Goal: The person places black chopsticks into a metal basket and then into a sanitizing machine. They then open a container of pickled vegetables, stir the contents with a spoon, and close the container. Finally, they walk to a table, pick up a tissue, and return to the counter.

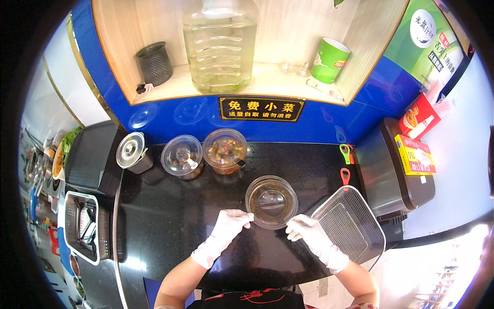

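A round clear plastic bowl (271,202) rests on the black counter before me, with something thin or brownish inside and no clear sign whether a lid covers it. My left hand (233,221), in a white glove, has its fingertips pinched at the bowl's left rim; whether they grip it cannot be told. My right hand (305,228), gloved too, has curled fingers close to the bowl's lower right rim. Behind stand a lidded clear tub of chopped vegetables (225,150) and a lidded tub of dark food (183,157). A metal wire basket (347,224) lies beside my right hand.
A lidded container (133,152) stands at the back left, near black stacked trays (92,158) and a perforated basket (87,228). Bottle openers (344,176) lie by a dark metal bin (382,170) at right. A large liquid-filled jar (221,50) stands on the shelf (270,85).
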`<state>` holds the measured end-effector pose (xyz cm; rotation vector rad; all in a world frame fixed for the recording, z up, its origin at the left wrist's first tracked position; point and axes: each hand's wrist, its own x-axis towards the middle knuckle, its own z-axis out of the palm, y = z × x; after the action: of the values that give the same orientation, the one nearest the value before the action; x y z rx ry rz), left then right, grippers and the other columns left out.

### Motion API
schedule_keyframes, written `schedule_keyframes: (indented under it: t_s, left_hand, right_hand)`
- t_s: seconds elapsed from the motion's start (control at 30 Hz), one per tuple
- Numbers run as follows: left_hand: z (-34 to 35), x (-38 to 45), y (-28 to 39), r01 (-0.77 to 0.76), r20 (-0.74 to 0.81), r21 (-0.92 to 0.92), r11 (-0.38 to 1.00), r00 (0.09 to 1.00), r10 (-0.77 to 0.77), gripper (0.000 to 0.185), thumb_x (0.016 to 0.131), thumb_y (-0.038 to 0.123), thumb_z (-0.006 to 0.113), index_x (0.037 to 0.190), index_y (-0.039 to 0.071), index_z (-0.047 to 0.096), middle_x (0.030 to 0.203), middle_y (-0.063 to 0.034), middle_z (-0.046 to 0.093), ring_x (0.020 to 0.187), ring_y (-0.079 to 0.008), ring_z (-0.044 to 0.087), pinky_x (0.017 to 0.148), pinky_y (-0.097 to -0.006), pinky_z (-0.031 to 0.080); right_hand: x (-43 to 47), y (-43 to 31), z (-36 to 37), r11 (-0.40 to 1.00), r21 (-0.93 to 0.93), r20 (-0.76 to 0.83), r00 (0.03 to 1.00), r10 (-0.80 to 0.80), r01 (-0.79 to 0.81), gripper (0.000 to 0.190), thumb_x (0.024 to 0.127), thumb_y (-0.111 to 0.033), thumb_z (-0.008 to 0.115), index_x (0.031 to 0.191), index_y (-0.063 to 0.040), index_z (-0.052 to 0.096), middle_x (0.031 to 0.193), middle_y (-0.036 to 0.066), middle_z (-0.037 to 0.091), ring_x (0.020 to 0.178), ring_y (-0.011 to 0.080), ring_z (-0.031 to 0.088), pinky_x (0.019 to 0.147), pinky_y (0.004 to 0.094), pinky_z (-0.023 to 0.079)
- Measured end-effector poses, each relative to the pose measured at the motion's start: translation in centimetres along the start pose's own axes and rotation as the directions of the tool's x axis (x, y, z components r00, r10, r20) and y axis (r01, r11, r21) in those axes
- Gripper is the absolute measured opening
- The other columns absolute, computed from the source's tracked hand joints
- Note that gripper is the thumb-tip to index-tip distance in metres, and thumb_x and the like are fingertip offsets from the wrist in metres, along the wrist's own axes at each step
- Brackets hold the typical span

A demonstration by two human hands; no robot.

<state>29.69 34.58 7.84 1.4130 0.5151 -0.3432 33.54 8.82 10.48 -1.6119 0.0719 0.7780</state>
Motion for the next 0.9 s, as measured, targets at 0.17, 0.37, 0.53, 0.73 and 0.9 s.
schedule_keyframes:
  t_s: [0.17, 0.37, 0.53, 0.73, 0.9]
  left_hand:
    - [-0.2, -0.7, 0.9, 0.083, 0.079, -0.156, 0.984, 0.994, -0.071, 0.011, 0.089, 0.01, 0.069, 0.088, -0.001, 0.071, 0.071, -0.0043, 0.064, 0.051, -0.0046, 0.046, 0.045, -0.0186, 0.031]
    - [-2.0, -1.6, 0.6, -0.014, 0.046, -0.489, 0.872, 0.998, 0.042, 0.01, 0.087, 0.005, 0.062, 0.085, -0.004, 0.066, 0.065, -0.0027, 0.053, 0.051, -0.0075, 0.042, 0.045, -0.0209, 0.03]
    - [-4.4, -1.7, 0.2, -0.179, -0.095, -0.529, 0.83, 0.984, 0.151, 0.009, 0.086, 0.006, 0.06, 0.081, 0.0, 0.064, 0.063, -0.0006, 0.051, 0.05, -0.008, 0.04, 0.046, -0.0224, 0.03]
    - [-8.3, -3.6, -1.3, -0.307, -0.224, -0.676, 0.67, 0.952, 0.21, 0.008, 0.085, 0.008, 0.062, 0.084, 0.0, 0.062, 0.065, -0.0041, 0.053, 0.05, -0.0107, 0.042, 0.046, -0.0235, 0.032]
    - [-10.3, -5.5, -2.3, -0.428, -0.3, -0.559, 0.71, 0.903, 0.308, 0.012, 0.085, 0.015, 0.064, 0.084, 0.004, 0.059, 0.066, -0.0024, 0.053, 0.049, -0.0102, 0.043, 0.043, -0.0224, 0.032]
  right_hand:
    - [-0.8, -0.4, 0.3, 0.991, -0.041, -0.038, 0.991, -0.132, 0.13, 0.02, 0.099, -0.019, 0.058, 0.102, 0.0, 0.064, 0.086, 0.006, 0.068, 0.074, 0.0135, 0.065, 0.068, 0.0256, 0.052]
    - [-1.1, -1.5, 1.5, 0.823, -0.421, -0.07, 0.891, -0.448, 0.381, 0.02, 0.093, -0.018, 0.066, 0.102, -0.001, 0.062, 0.078, 0.008, 0.067, 0.068, 0.0134, 0.065, 0.063, 0.0277, 0.052]
    - [0.4, 0.9, 2.5, 0.447, -0.82, -0.089, 0.692, -0.716, 0.357, 0.04, 0.083, -0.023, 0.078, 0.108, -0.006, 0.052, 0.063, 0.003, 0.061, 0.051, 0.0187, 0.06, 0.047, 0.0305, 0.048]
    - [1.4, 1.2, 3.6, 0.365, -0.847, -0.045, 0.632, -0.774, 0.387, 0.029, 0.083, -0.017, 0.076, 0.101, -0.007, 0.056, 0.06, 0.004, 0.059, 0.047, 0.0209, 0.059, 0.047, 0.0313, 0.048]
    - [2.0, -0.7, 3.9, 0.492, -0.762, -0.152, 0.623, -0.767, 0.42, 0.024, 0.083, -0.009, 0.074, 0.101, -0.006, 0.059, 0.065, 0.006, 0.061, 0.052, 0.0192, 0.06, 0.051, 0.0306, 0.049]
